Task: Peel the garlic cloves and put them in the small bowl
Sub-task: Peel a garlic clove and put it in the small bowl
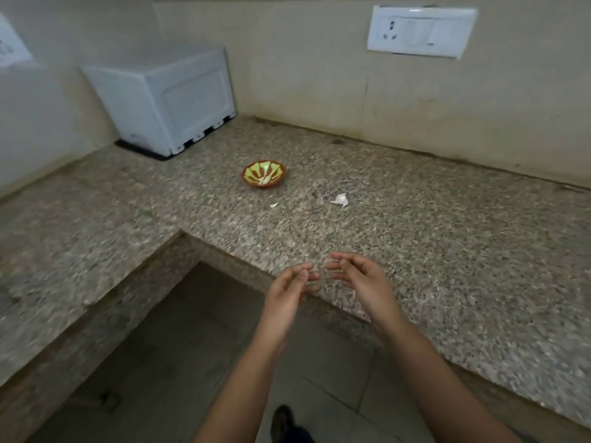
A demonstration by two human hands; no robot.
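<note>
A small orange bowl [264,174] with a green and yellow pattern stands on the speckled granite counter [415,238]; pale pieces lie inside it. To its right lies a white garlic piece [340,199] with papery skin. A small pale scrap [273,205] lies just in front of the bowl. My left hand [289,294] and my right hand [361,279] hover side by side over the counter's front edge, well short of the garlic. Their fingers are loosely curved, fingertips nearly meeting. I see nothing held in either hand.
A white boxy appliance [166,97] stands in the back left corner. A white switch and socket plate [420,32] is on the back wall. The counter wraps round to the left [64,251]. Below me are floor tiles and a dark shoe [283,422].
</note>
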